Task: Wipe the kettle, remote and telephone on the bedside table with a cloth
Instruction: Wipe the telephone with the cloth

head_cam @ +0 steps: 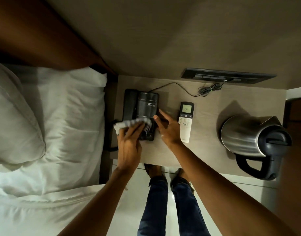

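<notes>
A black telephone [143, 104] lies at the left of the wooden bedside table [204, 149]. My left hand [129, 143] presses a striped grey-and-white cloth [129, 124] onto the phone's lower half, hiding the keypad. My right hand [166, 128] rests against the phone's right edge, fingers spread, holding nothing. A white remote [185, 121] with a lit display lies just right of that hand. The steel kettle [250, 138] with a black lid and handle stands at the table's right end.
A bed with white sheets and a pillow [15, 114] borders the table on the left. The phone's thin cable [183, 90] runs to a bundled coil below a dark switch panel [226, 76] on the wall. My legs and shoes stand below the table's front edge.
</notes>
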`<move>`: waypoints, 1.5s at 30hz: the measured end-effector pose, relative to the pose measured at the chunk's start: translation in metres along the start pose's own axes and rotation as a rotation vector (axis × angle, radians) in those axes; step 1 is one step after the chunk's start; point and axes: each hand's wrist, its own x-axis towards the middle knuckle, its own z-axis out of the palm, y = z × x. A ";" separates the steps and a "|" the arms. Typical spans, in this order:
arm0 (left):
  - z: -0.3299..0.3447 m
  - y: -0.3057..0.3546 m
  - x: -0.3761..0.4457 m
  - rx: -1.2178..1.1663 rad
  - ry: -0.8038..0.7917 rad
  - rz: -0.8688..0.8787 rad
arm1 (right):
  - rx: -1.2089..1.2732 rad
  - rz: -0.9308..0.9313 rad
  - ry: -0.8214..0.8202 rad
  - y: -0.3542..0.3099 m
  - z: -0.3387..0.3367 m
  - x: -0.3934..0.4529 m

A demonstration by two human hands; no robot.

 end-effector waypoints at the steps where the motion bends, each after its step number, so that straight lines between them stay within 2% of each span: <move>1: -0.007 0.007 0.017 -0.021 0.052 -0.008 | 0.031 0.026 -0.004 0.000 0.001 0.000; 4: -0.017 0.031 0.082 0.028 0.139 0.043 | 0.126 0.112 0.015 0.000 0.004 -0.001; 8: 0.000 0.044 0.125 0.259 -0.063 0.056 | 0.128 0.101 0.037 0.002 0.005 0.000; 10: 0.009 0.040 0.113 0.299 -0.089 0.040 | 0.112 0.097 0.023 0.004 0.003 0.002; 19: 0.021 0.008 -0.003 0.108 -0.094 -0.056 | 0.045 0.017 0.008 0.001 -0.001 0.003; 22: 0.018 0.007 -0.012 -0.019 -0.095 -0.130 | 0.041 0.005 0.019 0.002 0.000 0.003; 24: 0.011 0.014 0.003 -0.097 -0.035 -0.149 | 0.053 0.002 0.022 0.005 0.000 0.003; 26: 0.007 0.027 0.033 -0.107 0.025 -0.097 | 0.136 0.049 0.021 0.008 0.001 0.002; 28: 0.008 0.040 0.071 0.011 0.060 0.002 | 0.120 0.046 0.042 0.009 0.002 0.002; 32: 0.017 0.045 0.105 0.289 -0.139 0.106 | 0.160 0.079 0.019 0.008 0.001 0.004; 35: 0.021 0.033 0.076 0.329 -0.188 0.158 | 0.115 0.099 -0.011 0.013 -0.001 0.008; 39: 0.021 0.022 0.033 0.152 -0.140 0.085 | 0.078 0.080 -0.013 0.019 -0.003 0.002; 45: 0.018 0.021 0.032 -0.121 -0.089 -0.080 | 0.195 0.134 0.024 0.020 0.002 -0.004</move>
